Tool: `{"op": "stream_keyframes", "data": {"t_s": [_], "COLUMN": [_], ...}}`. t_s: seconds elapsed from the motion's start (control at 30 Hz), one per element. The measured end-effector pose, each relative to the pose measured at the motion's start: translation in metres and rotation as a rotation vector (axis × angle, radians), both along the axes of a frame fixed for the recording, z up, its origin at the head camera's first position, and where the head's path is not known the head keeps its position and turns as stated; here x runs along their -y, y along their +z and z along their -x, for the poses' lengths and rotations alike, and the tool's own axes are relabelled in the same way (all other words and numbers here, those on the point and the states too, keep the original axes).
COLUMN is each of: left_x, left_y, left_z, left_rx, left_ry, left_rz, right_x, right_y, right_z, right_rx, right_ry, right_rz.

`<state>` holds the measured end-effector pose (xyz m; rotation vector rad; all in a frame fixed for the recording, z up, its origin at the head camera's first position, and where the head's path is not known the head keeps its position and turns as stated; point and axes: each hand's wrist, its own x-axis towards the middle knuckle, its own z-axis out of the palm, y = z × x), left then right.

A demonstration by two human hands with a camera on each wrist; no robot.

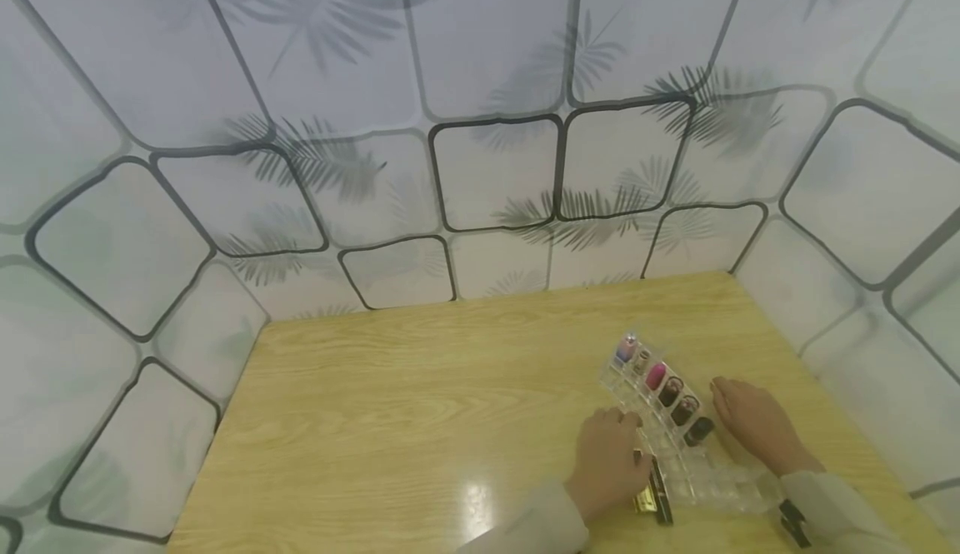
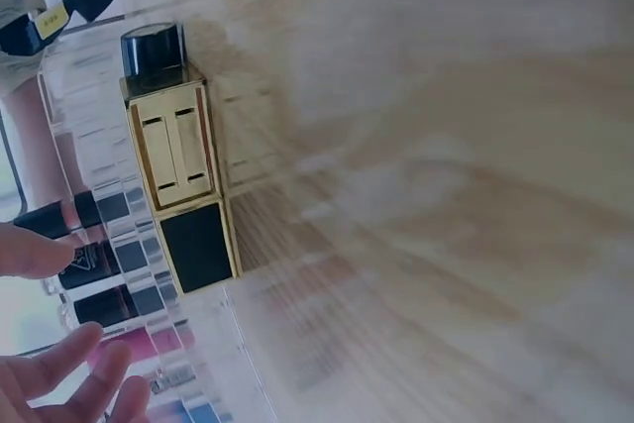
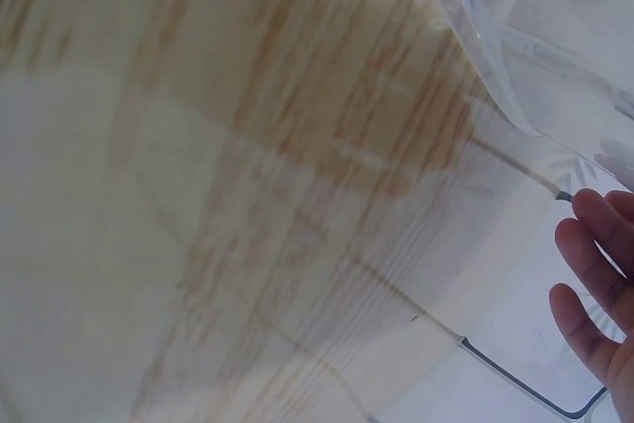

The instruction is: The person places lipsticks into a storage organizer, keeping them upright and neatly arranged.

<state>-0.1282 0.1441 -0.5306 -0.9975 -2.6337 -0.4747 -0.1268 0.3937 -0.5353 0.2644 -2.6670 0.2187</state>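
A clear plastic lipstick organizer (image 1: 720, 487) lies on the table, several lipsticks in its far compartments, among them a bright pink one (image 1: 656, 376) and a black one (image 1: 700, 431). My left hand (image 1: 609, 461) is at its left side, thumb and fingers spread and relaxed, with nothing between them in the left wrist view. Close below that hand lies a gold-and-black lipstick (image 2: 183, 156), beside a slim black stick (image 1: 662, 491). On the organizer's right side is my right hand (image 1: 757, 421), its fingers (image 3: 584, 255) extended near the clear plastic wall.
The wooden table (image 1: 390, 421) stretches left of the organizer. Patterned fabric walls (image 1: 495, 179) stand around its back and sides. A small black object (image 1: 793, 525) is beside the right sleeve (image 1: 832, 500).
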Motion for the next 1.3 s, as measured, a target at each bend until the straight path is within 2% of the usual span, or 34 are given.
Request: {"op": "stream_keyframes", "data": {"t_s": [0.1, 0.2, 0.37, 0.53, 0.67, 0.77, 0.87, 1.03, 1.13, 1.3], "left_x": [0.011, 0.016, 0.015, 0.013, 0.014, 0.015, 0.017, 0.021, 0.021, 0.014], "left_y": [-0.002, -0.004, -0.011, -0.014, -0.013, -0.009, -0.006, -0.006, -0.007, -0.016], "left_z": [-0.004, -0.008, -0.013, -0.017, -0.019, -0.020, -0.019, -0.017, -0.016, -0.016], "left_rx": [0.019, 0.097, 0.218, 0.280, 0.327, 0.340, 0.317, 0.293, 0.290, 0.295], "left_ry": [0.012, 0.024, 0.020, 0.004, 0.010, 0.014, 0.019, 0.045, 0.067, 0.090], "left_rz": [0.033, 0.101, 0.189, 0.205, 0.206, 0.213, 0.230, 0.267, 0.266, 0.269], "right_x": [0.000, 0.000, -0.002, -0.002, -0.001, -0.002, -0.002, -0.001, -0.001, 0.000], "right_y": [-0.001, -0.002, -0.003, -0.003, -0.003, -0.003, -0.002, 0.000, 0.001, 0.002], "right_z": [0.000, 0.001, 0.001, -0.001, -0.001, 0.000, 0.000, 0.000, 0.001, 0.001], "right_rx": [0.005, 0.005, 0.057, 0.099, 0.127, 0.150, 0.169, 0.152, 0.148, 0.142], "right_ry": [0.003, -0.002, -0.030, -0.036, -0.045, -0.057, -0.064, -0.057, -0.057, -0.059], "right_rz": [0.003, 0.004, 0.016, 0.022, 0.032, 0.036, 0.042, 0.048, 0.053, 0.051]}}
